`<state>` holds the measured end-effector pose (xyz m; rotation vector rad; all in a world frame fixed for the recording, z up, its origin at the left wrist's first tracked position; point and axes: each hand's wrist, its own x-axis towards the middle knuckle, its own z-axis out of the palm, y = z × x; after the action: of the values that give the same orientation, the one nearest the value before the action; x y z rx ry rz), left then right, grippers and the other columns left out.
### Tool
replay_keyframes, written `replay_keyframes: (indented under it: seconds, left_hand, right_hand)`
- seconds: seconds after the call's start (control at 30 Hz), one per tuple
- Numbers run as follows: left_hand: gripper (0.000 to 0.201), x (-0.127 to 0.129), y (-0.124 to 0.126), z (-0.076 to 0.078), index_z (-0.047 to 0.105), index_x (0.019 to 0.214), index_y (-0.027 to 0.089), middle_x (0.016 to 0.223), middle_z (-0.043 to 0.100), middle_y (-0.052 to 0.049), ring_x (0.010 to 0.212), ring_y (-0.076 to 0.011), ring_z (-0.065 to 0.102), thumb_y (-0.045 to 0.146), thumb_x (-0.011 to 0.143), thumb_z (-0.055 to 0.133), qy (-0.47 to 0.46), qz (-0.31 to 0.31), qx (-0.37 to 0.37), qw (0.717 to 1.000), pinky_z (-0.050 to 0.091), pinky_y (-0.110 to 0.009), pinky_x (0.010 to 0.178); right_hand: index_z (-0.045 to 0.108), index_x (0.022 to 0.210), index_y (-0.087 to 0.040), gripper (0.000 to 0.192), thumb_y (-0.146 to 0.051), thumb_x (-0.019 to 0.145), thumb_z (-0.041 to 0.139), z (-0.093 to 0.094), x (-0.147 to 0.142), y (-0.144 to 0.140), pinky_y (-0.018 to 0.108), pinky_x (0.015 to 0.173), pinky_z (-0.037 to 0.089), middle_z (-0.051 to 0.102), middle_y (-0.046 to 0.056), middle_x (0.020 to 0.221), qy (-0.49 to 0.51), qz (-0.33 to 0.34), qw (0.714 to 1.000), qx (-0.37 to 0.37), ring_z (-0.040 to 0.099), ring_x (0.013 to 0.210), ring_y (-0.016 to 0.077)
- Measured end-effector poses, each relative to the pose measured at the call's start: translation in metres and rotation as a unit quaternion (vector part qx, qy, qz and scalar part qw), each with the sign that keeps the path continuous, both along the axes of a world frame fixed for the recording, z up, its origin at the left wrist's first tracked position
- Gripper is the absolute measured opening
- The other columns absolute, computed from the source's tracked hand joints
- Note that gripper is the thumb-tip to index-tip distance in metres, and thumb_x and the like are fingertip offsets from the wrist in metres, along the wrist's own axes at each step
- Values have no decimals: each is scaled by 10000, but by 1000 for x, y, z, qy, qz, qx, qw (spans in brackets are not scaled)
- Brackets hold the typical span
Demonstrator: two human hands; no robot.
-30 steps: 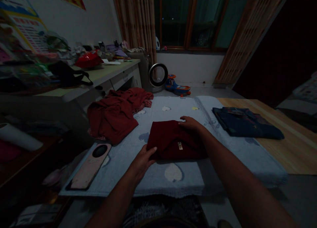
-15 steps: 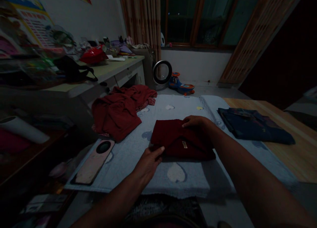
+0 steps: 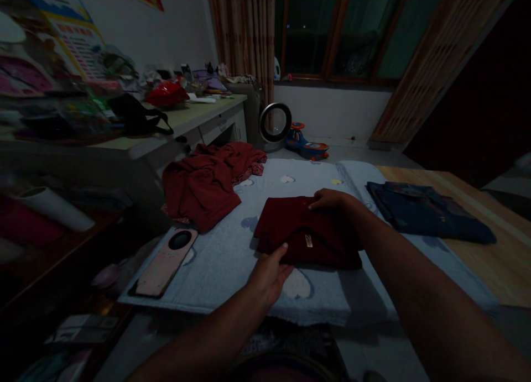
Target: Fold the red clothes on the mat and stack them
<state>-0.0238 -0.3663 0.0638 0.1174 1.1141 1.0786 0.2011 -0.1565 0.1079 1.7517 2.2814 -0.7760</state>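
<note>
We see the dark red garment (image 3: 296, 224) folded into a flat, soft-cornered oblong on the sheet (image 3: 224, 282), in front of us. Its long axis runs left to right, one long edge facing us, the other facing the window (image 3: 323, 33); which end is the collar we cannot tell. A small pale label (image 3: 308, 240) sits on its nearer half, under an arching fold.

Our right hand (image 3: 335, 200) rests at the far edge, thumb on the upper face, fingers bent over the rim; how firmly it grips we cannot tell. Our left hand (image 3: 265, 274) is at the near edge, thumb and fingers apart, the thumb touching the cloth; whether it pinches the layers we cannot tell.

The sheet is pale blue fabric with heart prints. We have a crumpled red heap (image 3: 203, 191) and a flat pink phone (image 3: 166, 268) to the left, and folded blue clothes (image 3: 427, 213) partly on grained wood (image 3: 493, 266) to the right.
</note>
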Motion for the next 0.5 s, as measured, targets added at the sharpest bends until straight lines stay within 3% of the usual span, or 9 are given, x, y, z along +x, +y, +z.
replay_keyframes:
  seconds: [0.2, 0.3, 0.4, 0.5]
  left_hand:
    - [376, -6, 16, 12, 476, 1246, 312, 1231, 636, -63, 773, -183, 683, 297, 885, 577, 25, 4, 34, 999, 539, -434, 782]
    - [338, -11, 35, 16, 512, 1220, 308, 1174, 662, -46, 763, -155, 668, 316, 887, 569, 46, 26, 80, 995, 542, -375, 743]
    - [248, -14, 64, 19, 598, 1111, 248, 1046, 701, -39, 745, -140, 666, 334, 879, 581, 79, 33, 134, 987, 532, -293, 690]
    - [219, -16, 98, 21, 654, 956, 164, 896, 724, -51, 700, -147, 670, 356, 860, 614, 114, 15, 169, 979, 524, -267, 668]
  right_hand:
    - [673, 1092, -141, 627, -651, 729, 644, 20, 21, -25, 313, 766, 505, 691, 132, 1113, 35, -36, 999, 0, 664, 952, 275]
    - [643, 1142, -150, 646, -655, 737, 643, 23, 32, -47, 318, 792, 519, 663, 135, 1188, 109, -92, 990, -17, 647, 1014, 281]
    - [565, 1242, -180, 698, -637, 727, 676, 21, 36, -75, 324, 816, 536, 604, 130, 1293, 208, -168, 963, -45, 623, 1080, 276]
    - [492, 1294, -191, 708, -585, 742, 697, 15, 32, -105, 341, 853, 542, 588, 134, 1312, 328, -225, 914, -77, 628, 1081, 259]
